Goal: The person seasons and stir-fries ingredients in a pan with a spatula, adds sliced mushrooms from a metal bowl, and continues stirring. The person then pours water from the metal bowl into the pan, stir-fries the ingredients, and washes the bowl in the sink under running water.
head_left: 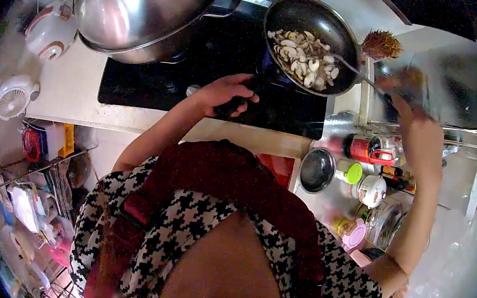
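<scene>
Sliced mushrooms (302, 56) lie in a dark frying pan (343, 34) on the black stove (157, 89). My left hand (230, 96) is closed around the pan's black handle (233, 106), in front of the pan and to its left. From the right, my right hand (419, 134) grips a long-handled spatula (364, 78). Its metal shaft crosses the pan's right rim, and its tip reaches the edge of the mushrooms. I cannot make out the shape of its head.
A large steel pot (142, 14) with a domed lid stands on the stove's left side. A brush-like bundle (381, 45) is right of the pan. Jars, a black lid (317, 170) and a white pot (372, 191) sit at right; a small fan (14, 97) is left.
</scene>
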Motion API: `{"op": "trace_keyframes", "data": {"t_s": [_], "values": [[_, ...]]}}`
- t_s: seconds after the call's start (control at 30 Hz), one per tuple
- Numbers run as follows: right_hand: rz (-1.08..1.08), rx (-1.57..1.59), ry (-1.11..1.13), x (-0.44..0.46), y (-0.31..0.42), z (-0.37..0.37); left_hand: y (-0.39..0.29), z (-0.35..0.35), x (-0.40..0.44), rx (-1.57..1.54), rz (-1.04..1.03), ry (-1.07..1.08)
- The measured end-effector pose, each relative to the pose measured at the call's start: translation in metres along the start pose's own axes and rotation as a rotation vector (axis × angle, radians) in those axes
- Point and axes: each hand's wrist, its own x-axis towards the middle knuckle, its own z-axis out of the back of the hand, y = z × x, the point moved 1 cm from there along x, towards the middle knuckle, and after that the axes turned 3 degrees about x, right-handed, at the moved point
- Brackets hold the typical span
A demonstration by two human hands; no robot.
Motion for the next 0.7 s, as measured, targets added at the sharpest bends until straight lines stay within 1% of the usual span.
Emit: {"op": "trace_keyframes", "data": {"t_s": [0.1, 0.2, 0.3, 0.4, 0.5, 0.53, 0.63, 0.67, 0.7], "values": [[0.153, 0.106, -0.084, -0.023, 0.012, -0.013, -0.003, -0.003, -0.001, 0.008, 0.026, -0.014], [-0.051, 0.147, 0.079, -0.006, 0.052, -0.044, -0.004, -0.003, -0.002, 0.023, 0.021, 0.005], [-0.125, 0.133, -0.045, 0.023, 0.064, -0.085, -0.003, -0.003, -0.003, 0.035, 0.002, 0.010], [-0.200, 0.075, -0.044, 0.036, 0.055, -0.090, -0.002, 0.000, -0.003, 0.055, -0.005, 0.015], [-0.299, 0.122, 0.031, 0.037, 0.050, -0.077, -0.003, -0.003, -0.001, 0.064, -0.010, 0.002], [-0.318, 0.188, -0.001, 0.040, 0.048, -0.092, -0.002, -0.003, -0.002, 0.065, -0.010, -0.009], [-0.275, 0.252, 0.002, 0.063, 0.076, -0.111, 0.001, -0.001, 0.000, 0.026, -0.039, 0.023], [-0.202, 0.251, -0.060, 0.063, 0.089, -0.126, 0.000, -0.002, 0.000, 0.018, -0.029, 0.022], [-0.184, 0.238, -0.020, 0.059, 0.094, -0.120, -0.003, -0.003, -0.002, 0.010, -0.019, 0.018]]}}
